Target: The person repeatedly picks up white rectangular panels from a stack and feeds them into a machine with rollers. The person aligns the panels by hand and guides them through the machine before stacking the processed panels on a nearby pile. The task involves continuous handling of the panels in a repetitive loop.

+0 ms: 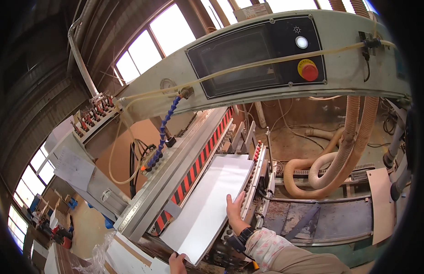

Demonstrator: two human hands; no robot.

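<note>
A: Gripped, or merely touched, at the near end of the white panel (203, 205)?

B: Touched at the near edge by the left hand (177, 264); with fingertips partly out of sight, impossible to tell whether clamped or only pressing. Met at the right long edge, toward the near end, by the right hand (235, 210), with thumb spread apart from fingers, not clenched.

A: Lying where?

B: Stretches from near left to far right, lower than a pale machine arm (349, 36), between a red-and-black striped strip (196, 169) on the left and a row of red-capped fittings (257, 153) on the right.

A: Heavy or light?

B: Probably middling, judging by length and apparent thinness; more awkward than heavy. Looks stiff, with no sag showing.

A: Slippery?

B: Likely, given the smooth, light-catching face. Perhaps easily chipped at the corners and scuffed on top.

A: Best taken where?

B: By both long edges, around mid-length, for an even load; failing that, by near and right edges together, with fingers under, thumbs lightly on top, clear of corners.
</note>
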